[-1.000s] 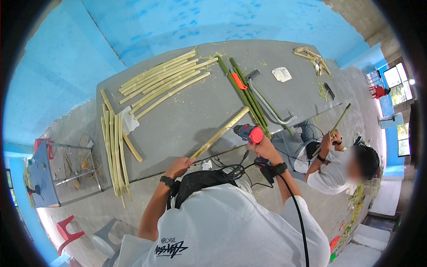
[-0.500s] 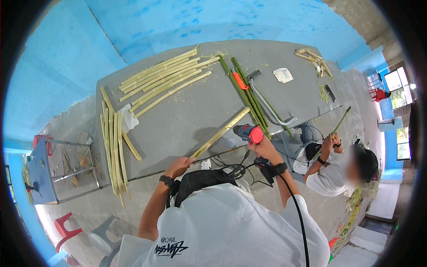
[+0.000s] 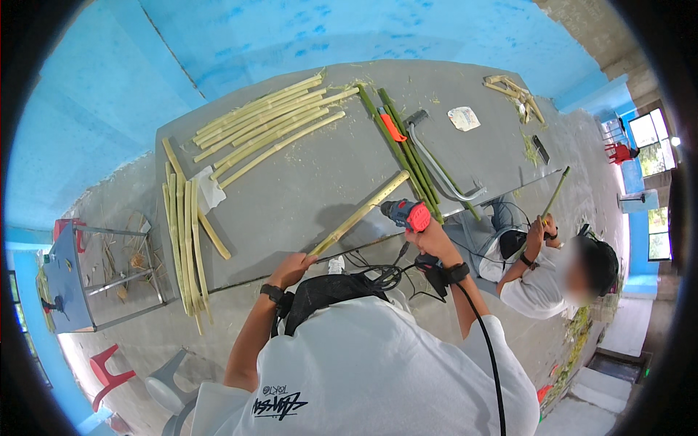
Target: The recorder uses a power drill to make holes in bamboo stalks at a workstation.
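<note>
My left hand [image 3: 291,269] is closed round the near end of a peeled pale bamboo stick [image 3: 361,211], which slants away to the right over the grey table [image 3: 291,196]. A row of holes or dark marks shows along its far part. In my right hand [image 3: 434,243] is a red and dark cordless drill [image 3: 408,215], its nose pointing left toward the stick, with a small gap visible between them. The drill's battery base [image 3: 430,275] shows below my right hand. Green bamboo stalks [image 3: 414,167] lie just beyond the drill.
Peeled sticks [image 3: 254,123] lie in a row at the table's back left; more [image 3: 185,240] overhang its left edge. A hacksaw [image 3: 443,171] and orange-handled tool [image 3: 391,125] rest by the green stalks. At right, a co-worker [image 3: 538,272] holds a green stalk [image 3: 556,190]. Black cables [image 3: 382,278] hang near my waist.
Almost nothing differs. The view has shifted very slightly, and both hands keep their hold on the stick and the drill.
</note>
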### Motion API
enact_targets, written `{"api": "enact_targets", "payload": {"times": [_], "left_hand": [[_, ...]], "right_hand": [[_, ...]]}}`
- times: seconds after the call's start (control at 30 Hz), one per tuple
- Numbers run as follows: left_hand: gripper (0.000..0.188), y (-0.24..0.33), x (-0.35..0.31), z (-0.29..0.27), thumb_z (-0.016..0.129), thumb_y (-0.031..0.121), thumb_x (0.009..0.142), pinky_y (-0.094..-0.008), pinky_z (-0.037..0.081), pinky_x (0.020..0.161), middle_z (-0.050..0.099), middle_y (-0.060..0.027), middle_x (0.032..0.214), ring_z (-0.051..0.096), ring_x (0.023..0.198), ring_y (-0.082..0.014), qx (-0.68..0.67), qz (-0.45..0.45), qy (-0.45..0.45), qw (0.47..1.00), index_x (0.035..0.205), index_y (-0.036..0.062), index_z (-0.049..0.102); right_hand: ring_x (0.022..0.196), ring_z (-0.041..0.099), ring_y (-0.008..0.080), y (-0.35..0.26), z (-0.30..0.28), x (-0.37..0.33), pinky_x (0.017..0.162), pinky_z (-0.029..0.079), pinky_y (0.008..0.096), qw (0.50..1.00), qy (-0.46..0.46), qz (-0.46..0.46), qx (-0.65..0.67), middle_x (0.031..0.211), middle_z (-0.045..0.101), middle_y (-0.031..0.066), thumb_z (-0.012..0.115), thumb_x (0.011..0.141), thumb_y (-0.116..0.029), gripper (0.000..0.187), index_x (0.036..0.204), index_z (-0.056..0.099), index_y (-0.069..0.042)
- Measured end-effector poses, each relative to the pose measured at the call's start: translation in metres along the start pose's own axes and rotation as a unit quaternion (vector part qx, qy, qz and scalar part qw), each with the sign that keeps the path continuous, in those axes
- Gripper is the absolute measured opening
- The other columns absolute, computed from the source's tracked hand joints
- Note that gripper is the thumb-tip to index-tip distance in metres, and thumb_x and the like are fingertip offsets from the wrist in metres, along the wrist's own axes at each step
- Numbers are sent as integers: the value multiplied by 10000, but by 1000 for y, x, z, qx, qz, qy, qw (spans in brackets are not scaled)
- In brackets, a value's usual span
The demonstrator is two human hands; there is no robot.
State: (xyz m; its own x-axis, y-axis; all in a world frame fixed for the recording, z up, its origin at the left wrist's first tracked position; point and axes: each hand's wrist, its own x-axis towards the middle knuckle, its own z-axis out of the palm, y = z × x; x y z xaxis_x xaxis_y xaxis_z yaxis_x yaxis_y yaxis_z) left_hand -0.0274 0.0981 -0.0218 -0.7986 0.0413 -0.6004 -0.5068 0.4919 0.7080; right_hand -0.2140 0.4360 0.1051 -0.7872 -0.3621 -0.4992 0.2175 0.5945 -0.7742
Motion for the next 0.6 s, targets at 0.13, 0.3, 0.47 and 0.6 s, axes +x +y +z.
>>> {"api": "enact_targets", "payload": {"times": [0.13,0.3,0.47,0.6], "left_hand": [[555,17,-10,-6,421,495,1004,-486,438,734,649,-244,891,593,841,-421,38,17,13,999,959,-3,664],[547,20,-10,-5,411,489,1010,-499,437,746,651,-250,912,589,863,-438,70,28,16,997,981,10,673],[543,20,-13,-5,407,488,1011,-505,442,753,652,-246,908,593,867,-439,70,39,30,996,973,22,681],[541,18,-11,-3,409,487,1012,-507,442,751,653,-245,899,594,862,-438,84,42,30,995,967,24,686]], "right_hand": [[441,512,126,-5,-1,1,434,420,297,1000,-7,9,2,634,569,25,670,757,-89,189,920,611,-13],[432,510,133,3,-2,4,426,418,303,1000,-17,-10,1,627,563,27,665,749,-69,189,920,606,-12],[451,527,148,-4,-5,5,442,432,317,999,-31,39,12,631,565,37,666,746,-68,186,914,615,-9],[464,536,160,-6,-3,3,449,443,319,999,-27,22,-6,640,569,38,669,746,-81,189,912,617,-7]]}}
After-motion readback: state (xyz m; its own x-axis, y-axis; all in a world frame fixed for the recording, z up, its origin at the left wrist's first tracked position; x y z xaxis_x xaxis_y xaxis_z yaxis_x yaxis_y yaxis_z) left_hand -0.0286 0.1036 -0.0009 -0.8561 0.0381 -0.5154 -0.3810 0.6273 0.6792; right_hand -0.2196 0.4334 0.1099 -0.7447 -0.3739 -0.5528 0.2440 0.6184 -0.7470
